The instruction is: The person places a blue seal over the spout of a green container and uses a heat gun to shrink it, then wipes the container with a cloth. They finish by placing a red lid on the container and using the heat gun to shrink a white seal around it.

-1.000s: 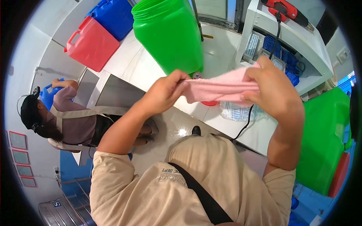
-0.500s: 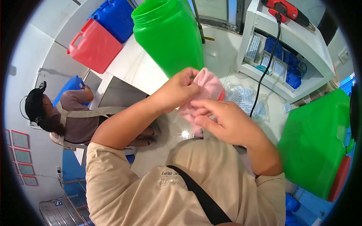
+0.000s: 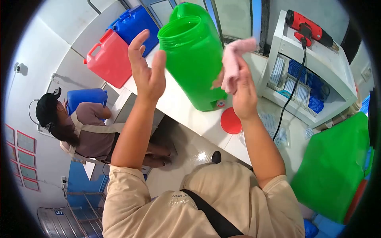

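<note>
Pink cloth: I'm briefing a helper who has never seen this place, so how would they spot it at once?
Start at the open-mouthed green jug on the white counter. At its right edge in the view, the raised right hand holds the cloth. It is pale, soft, bunched fabric, unlike the flat, round red lid lower in the view.

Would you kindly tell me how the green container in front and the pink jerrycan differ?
The green container is bright green; the pink jerrycan is reddish pink. In this view, the green container looks larger than the pink jerrycan. The green container has its wide, threaded mouth uncovered; the pink jerrycan shows no open mouth. Both stand on the white counter.
</note>
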A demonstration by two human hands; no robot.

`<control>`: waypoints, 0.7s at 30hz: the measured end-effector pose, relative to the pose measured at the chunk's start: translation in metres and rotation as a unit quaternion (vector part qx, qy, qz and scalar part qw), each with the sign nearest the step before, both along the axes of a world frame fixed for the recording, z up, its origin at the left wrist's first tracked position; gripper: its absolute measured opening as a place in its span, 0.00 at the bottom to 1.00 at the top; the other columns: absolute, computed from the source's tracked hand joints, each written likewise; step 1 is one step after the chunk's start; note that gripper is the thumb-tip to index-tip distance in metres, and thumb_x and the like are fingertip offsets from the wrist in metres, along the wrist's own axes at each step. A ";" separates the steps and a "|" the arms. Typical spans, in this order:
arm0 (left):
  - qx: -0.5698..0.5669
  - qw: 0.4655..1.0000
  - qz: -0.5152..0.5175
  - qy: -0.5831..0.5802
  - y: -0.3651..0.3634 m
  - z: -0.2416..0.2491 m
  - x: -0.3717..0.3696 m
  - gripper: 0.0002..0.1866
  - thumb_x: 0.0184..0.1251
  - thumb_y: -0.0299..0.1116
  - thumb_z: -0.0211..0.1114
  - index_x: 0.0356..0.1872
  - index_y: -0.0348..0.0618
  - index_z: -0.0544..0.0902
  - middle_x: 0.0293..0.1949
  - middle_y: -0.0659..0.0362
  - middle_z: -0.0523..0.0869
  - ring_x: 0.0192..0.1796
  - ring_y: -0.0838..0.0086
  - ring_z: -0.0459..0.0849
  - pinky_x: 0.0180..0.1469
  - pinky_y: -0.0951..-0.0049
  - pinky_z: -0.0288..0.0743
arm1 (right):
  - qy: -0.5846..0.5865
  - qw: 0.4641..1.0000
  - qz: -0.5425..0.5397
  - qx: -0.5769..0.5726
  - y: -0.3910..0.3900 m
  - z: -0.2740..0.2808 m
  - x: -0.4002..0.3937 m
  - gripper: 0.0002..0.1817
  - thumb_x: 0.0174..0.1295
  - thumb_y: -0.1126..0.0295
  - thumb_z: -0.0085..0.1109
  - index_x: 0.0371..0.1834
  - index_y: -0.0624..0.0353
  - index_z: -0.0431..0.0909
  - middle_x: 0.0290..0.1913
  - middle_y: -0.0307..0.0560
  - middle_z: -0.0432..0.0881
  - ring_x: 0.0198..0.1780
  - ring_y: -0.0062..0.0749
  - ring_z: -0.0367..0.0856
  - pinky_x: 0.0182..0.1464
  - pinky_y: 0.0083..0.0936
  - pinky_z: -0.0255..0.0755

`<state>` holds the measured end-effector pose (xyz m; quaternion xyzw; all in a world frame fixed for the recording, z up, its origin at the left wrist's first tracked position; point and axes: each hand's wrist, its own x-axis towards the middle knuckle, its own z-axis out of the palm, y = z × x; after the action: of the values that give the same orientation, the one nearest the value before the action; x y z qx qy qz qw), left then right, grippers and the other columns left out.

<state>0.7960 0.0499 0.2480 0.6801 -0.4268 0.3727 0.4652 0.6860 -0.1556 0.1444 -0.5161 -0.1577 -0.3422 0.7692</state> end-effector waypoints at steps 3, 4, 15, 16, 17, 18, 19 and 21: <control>-0.045 0.997 0.002 0.055 -0.001 -0.019 0.040 0.33 0.79 0.44 0.57 0.75 0.36 0.62 0.75 0.46 0.67 0.77 0.56 0.64 0.78 0.54 0.53 | -0.043 0.950 -0.190 -0.246 0.005 0.020 0.017 0.25 0.83 0.59 0.45 0.71 0.67 0.73 0.73 0.58 0.71 0.76 0.50 0.69 0.76 0.39 0.62; -0.090 0.990 -0.025 0.104 -0.007 -0.026 0.047 0.35 0.80 0.49 0.55 0.78 0.37 0.58 0.76 0.46 0.64 0.79 0.55 0.61 0.79 0.53 0.51 | -0.057 0.904 -0.245 -0.345 0.006 0.027 0.022 0.24 0.82 0.61 0.47 0.70 0.68 0.74 0.74 0.60 0.71 0.77 0.53 0.68 0.76 0.41 0.62; -0.181 0.970 -0.085 0.136 -0.037 -0.060 0.066 0.53 0.72 0.77 0.44 0.82 0.43 0.49 0.77 0.44 0.61 0.77 0.55 0.65 0.78 0.52 0.64 | 0.185 0.980 -0.019 -0.075 -0.065 0.039 0.200 0.35 0.79 0.45 0.44 0.76 0.64 0.68 0.61 0.52 0.81 0.64 0.37 0.78 0.68 0.30 0.69; -0.176 0.971 -0.085 0.141 -0.038 -0.059 0.062 0.53 0.72 0.77 0.44 0.82 0.43 0.49 0.77 0.44 0.61 0.77 0.55 0.65 0.78 0.52 0.64 | 0.239 0.969 -0.011 -0.056 -0.065 0.035 0.198 0.38 0.79 0.41 0.43 0.77 0.63 0.67 0.60 0.51 0.82 0.62 0.35 0.78 0.68 0.29 0.70; -0.178 0.966 -0.095 0.161 -0.040 -0.056 0.058 0.54 0.70 0.79 0.43 0.82 0.45 0.47 0.78 0.43 0.59 0.78 0.54 0.63 0.78 0.51 0.59 | 0.311 0.949 0.053 0.028 -0.060 0.020 0.179 0.42 0.77 0.37 0.43 0.79 0.61 0.65 0.60 0.50 0.81 0.62 0.33 0.77 0.67 0.29 0.70; -0.182 0.961 -0.107 0.178 -0.043 -0.053 0.056 0.56 0.69 0.80 0.43 0.83 0.46 0.45 0.79 0.42 0.57 0.78 0.53 0.61 0.79 0.50 0.55 | 0.345 0.931 0.086 0.079 -0.058 -0.003 0.162 0.44 0.75 0.34 0.46 0.78 0.61 0.66 0.60 0.50 0.81 0.61 0.32 0.78 0.64 0.29 0.72; -0.180 0.961 -0.110 0.178 -0.044 -0.053 0.055 0.56 0.69 0.80 0.43 0.83 0.46 0.45 0.79 0.42 0.57 0.78 0.53 0.61 0.79 0.50 0.55 | 0.378 0.909 0.115 0.132 -0.056 -0.027 0.145 0.46 0.73 0.32 0.48 0.78 0.61 0.67 0.61 0.50 0.80 0.59 0.30 0.79 0.61 0.29 0.74; -0.182 0.960 -0.106 0.182 -0.045 -0.052 0.054 0.56 0.69 0.80 0.43 0.84 0.47 0.44 0.79 0.42 0.56 0.78 0.53 0.62 0.79 0.50 0.58 | 0.393 0.890 0.105 0.204 -0.035 -0.086 0.111 0.44 0.74 0.34 0.49 0.77 0.63 0.67 0.66 0.51 0.78 0.62 0.30 0.79 0.61 0.31 0.75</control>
<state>0.8502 0.0053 0.1955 0.5907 -0.3293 0.2624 0.6883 0.7966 -0.1908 0.0580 -0.4202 0.1773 -0.0530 0.8884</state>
